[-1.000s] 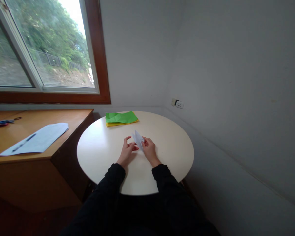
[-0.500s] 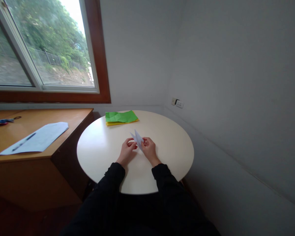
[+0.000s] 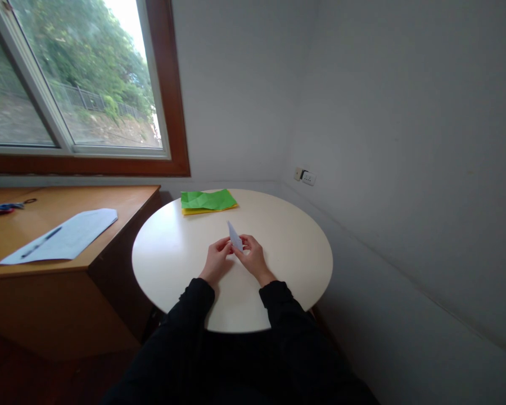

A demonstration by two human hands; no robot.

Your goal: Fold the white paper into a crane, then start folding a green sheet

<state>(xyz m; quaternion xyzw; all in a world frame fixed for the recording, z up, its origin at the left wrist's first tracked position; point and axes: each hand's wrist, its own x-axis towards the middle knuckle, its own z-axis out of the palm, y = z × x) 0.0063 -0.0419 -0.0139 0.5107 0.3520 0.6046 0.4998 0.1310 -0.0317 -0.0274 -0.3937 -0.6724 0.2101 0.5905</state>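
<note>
A small piece of folded white paper point(image 3: 235, 236) stands tilted between my two hands, over the middle of the round white table point(image 3: 295, 242). My left hand point(image 3: 217, 260) has its fingers closed on the paper's lower left edge. On the other side, my right hand point(image 3: 253, 256) grips the paper's lower right part between thumb and fingers. The fingers cover the bottom of the paper. Beyond my hands, a green sheet of paper point(image 3: 208, 199) lies on top of a yellow sheet point(image 3: 211, 211) at the table's far edge.
To the left is a wooden desk point(image 3: 122, 197) bearing white sheets point(image 3: 73, 230), a dark pen point(image 3: 42, 242) and what look like scissors point(image 3: 8, 208). A window point(image 3: 88, 73) is above it. A wall socket point(image 3: 308, 178) sits behind the table, and a wall runs along the right.
The white paper's two spread flaps have come together, so it now shows as one narrow shape. My right hand's fingers have shifted lower and left along it. The coloured sheets stay put.
</note>
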